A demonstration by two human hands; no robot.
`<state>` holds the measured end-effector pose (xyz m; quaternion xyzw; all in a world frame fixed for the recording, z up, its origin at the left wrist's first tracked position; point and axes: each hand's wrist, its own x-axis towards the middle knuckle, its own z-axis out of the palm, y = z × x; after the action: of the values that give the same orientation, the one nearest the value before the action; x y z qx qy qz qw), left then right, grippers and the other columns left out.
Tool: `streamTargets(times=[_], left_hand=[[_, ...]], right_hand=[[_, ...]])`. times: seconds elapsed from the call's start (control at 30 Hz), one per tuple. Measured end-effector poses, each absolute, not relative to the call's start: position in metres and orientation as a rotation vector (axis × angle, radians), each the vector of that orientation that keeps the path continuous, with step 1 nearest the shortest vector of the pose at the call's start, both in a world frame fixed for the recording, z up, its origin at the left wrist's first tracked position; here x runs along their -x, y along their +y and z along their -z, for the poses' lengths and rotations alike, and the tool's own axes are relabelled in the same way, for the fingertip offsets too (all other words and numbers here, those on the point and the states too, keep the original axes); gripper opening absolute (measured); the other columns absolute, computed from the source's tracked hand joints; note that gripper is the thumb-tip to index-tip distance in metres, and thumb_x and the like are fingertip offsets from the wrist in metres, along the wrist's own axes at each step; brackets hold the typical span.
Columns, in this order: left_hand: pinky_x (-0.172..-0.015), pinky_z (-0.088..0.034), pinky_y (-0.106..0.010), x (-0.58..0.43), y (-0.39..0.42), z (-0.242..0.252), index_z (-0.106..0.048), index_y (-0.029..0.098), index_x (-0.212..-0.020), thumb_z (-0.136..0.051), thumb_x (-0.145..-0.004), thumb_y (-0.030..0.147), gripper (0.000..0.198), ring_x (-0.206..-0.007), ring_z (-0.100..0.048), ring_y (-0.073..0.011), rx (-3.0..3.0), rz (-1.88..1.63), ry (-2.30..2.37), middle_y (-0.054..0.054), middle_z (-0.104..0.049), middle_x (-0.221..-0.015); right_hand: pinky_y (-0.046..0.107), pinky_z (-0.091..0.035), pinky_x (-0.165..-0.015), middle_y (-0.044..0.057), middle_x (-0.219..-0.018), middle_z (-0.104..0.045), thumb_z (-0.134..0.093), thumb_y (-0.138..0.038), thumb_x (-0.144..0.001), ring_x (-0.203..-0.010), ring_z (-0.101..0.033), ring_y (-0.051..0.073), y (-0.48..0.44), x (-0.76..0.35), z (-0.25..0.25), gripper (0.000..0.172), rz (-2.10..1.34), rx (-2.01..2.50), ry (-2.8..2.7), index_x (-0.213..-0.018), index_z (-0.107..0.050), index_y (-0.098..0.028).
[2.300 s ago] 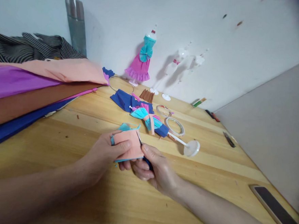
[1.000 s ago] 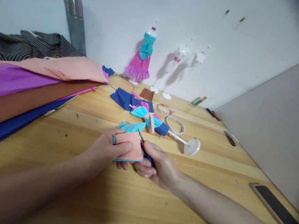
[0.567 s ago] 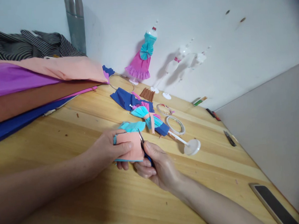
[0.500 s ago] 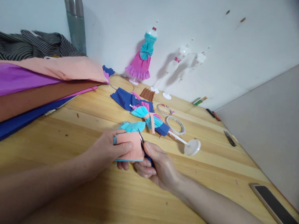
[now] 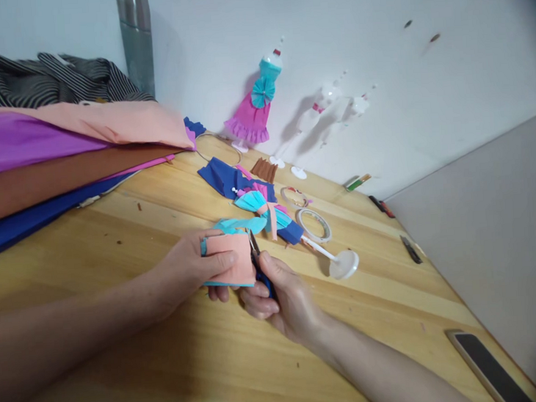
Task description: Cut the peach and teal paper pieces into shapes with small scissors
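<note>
My left hand pinches a folded piece of peach crepe paper with a turquoise layer under it, thumb on top. Closed around the handles of dark scissors is my right hand. The blades lie along the right edge of the peach paper. Just beyond, a turquoise paper piece rests behind the held paper. Past it lies a small mannequin on a white stand, dressed in blue paper with a turquoise bow tied by a peach strip.
Crepe paper sheets are piled at the left, near a striped cloth and a bottle. A dressed mannequin and two bare ones stand by the wall. Tape rolls, a cutter and a phone lie rightward.
The held paper has shifted slightly up and left. The turquoise piece behind it has changed shape a little, reaching farther right. Both hands keep their hold.
</note>
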<state>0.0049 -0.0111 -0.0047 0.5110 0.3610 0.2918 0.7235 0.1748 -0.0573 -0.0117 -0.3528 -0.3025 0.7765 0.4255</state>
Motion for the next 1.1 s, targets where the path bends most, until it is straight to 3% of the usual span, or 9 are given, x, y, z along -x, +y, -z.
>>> streamTargets(times=[0.13, 0.33, 0.5, 0.57, 0.67, 0.8, 1.1], left_hand=[[-0.043, -0.046, -0.022, -0.003, -0.01, 0.006, -0.06, 0.013, -0.084, -0.068, -0.073, 0.039, 0.029, -0.048, -0.058, -0.0126, -1.116, -0.656, 0.78, -0.003, -0.067, -0.064], [-0.044, -0.044, -0.022, -0.002, -0.008, 0.003, -0.059, 0.015, -0.077, -0.066, -0.075, 0.037, 0.023, -0.044, -0.053, -0.011, -1.123, -0.692, 0.769, 0.001, -0.06, -0.052], [-0.045, -0.038, -0.019, -0.001, -0.007, -0.001, -0.057, 0.015, -0.07, -0.067, -0.077, 0.032, 0.021, -0.047, -0.054, -0.0088, -1.001, -0.831, 0.798, 0.002, -0.061, -0.054], [-0.044, -0.036, -0.019, -0.002, -0.005, -0.002, -0.057, 0.014, -0.066, -0.067, -0.076, 0.032, 0.023, -0.044, -0.051, -0.0082, -0.978, -0.896, 0.797, 0.003, -0.059, -0.049], [-0.045, -0.034, -0.019, -0.002, -0.002, 0.0, -0.058, 0.013, -0.061, -0.065, -0.078, 0.033, 0.028, -0.045, -0.05, -0.0077, -0.977, -0.934, 0.858, 0.002, -0.058, -0.046], [-0.045, -0.035, -0.02, -0.003, -0.001, 0.003, -0.058, 0.014, -0.066, -0.066, -0.076, 0.036, 0.025, -0.044, -0.051, -0.0092, -0.995, -0.906, 0.875, 0.002, -0.058, -0.047], [-0.05, -0.045, -0.024, -0.003, 0.0, 0.002, -0.061, 0.012, -0.08, -0.069, -0.073, 0.043, 0.033, -0.057, -0.062, -0.0159, -1.1, -0.644, 0.756, -0.005, -0.068, -0.062]], right_hand=[[0.019, -0.009, -0.038, -0.01, -0.051, -0.031, -0.07, -0.052, -0.077, -0.037, -0.016, 0.002, -0.058, -0.175, 0.012, 0.044, -1.969, 0.887, -0.727, -0.068, -0.044, -0.018], [0.019, -0.008, -0.039, -0.011, -0.051, -0.03, -0.069, -0.054, -0.077, -0.038, -0.015, 0.002, -0.058, -0.175, 0.012, 0.044, -1.939, 0.935, -0.718, -0.07, -0.045, -0.018], [0.021, -0.008, -0.039, -0.011, -0.05, -0.027, -0.062, -0.059, -0.079, -0.04, -0.013, 0.005, -0.052, -0.185, 0.003, 0.044, -1.901, 1.263, -1.05, -0.071, -0.048, -0.019], [0.023, -0.015, -0.041, -0.01, -0.049, -0.024, -0.052, -0.059, -0.086, -0.042, -0.017, 0.007, -0.049, -0.19, -0.005, 0.043, -1.724, 1.399, -1.399, -0.071, -0.05, -0.019], [0.027, -0.026, -0.053, 0.001, -0.063, -0.051, -0.05, -0.038, -0.091, -0.057, -0.042, 0.013, -0.048, -0.194, -0.02, 0.026, -1.074, 1.644, -2.141, -0.077, -0.058, -0.017], [0.031, -0.025, -0.057, 0.01, -0.078, -0.067, -0.048, -0.027, -0.091, -0.066, -0.057, 0.021, -0.049, -0.191, -0.03, 0.019, -0.408, 2.04, -2.463, -0.088, -0.063, -0.016], [0.032, -0.023, -0.055, 0.013, -0.087, -0.073, -0.044, -0.034, -0.095, -0.069, -0.065, 0.025, -0.051, -0.186, -0.019, 0.026, -0.259, 1.919, -2.648, -0.096, -0.062, -0.016]])
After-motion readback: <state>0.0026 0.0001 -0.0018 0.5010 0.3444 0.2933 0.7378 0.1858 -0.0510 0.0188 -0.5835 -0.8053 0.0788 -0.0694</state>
